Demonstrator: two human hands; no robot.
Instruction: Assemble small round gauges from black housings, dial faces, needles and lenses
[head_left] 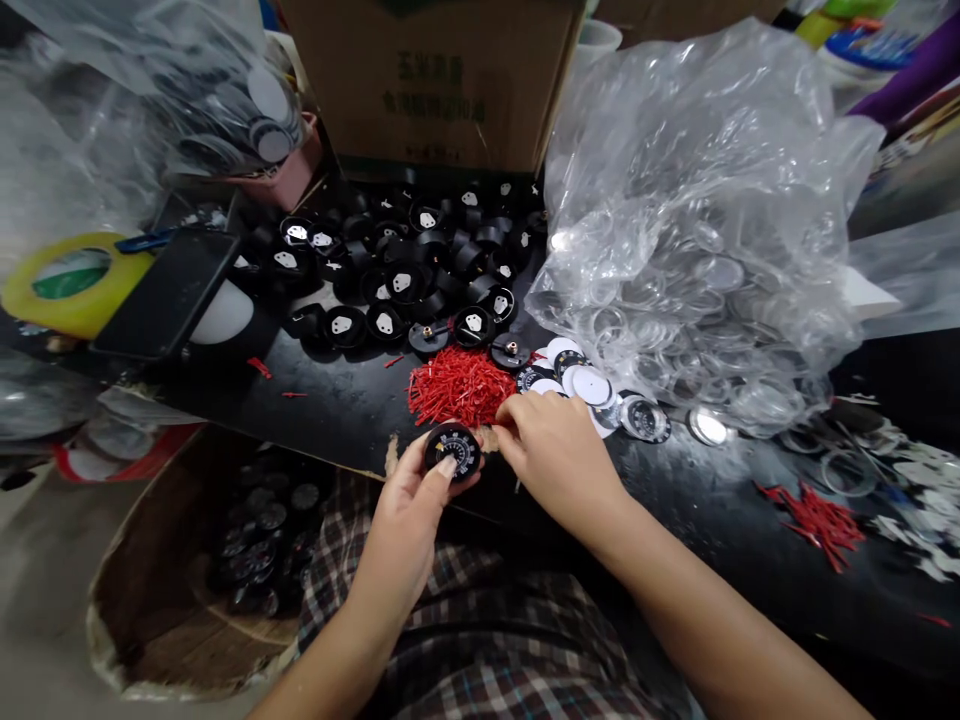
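My left hand (416, 500) grips a small round black dial gauge (459, 446), its printed face turned up and my thumb lying across it. My right hand (559, 455) is closed in a pinch at the right edge of a heap of red pointers (457, 385); whatever its fingertips hold is hidden. Beside its knuckles lie round dial plates (589, 384), some showing white backs and others black printed faces. Beyond the heap are several black round gauge housings (401, 283), many with a pale metal piece inside.
A clear plastic bag (697, 200) of transparent rings and lenses stands right of a cardboard box (427, 90). More red pointers (817, 525) lie at right. At left are a phone (169, 295) and yellow tape roll (67, 310). A container of finished-looking black gauges (120, 600) sits below.
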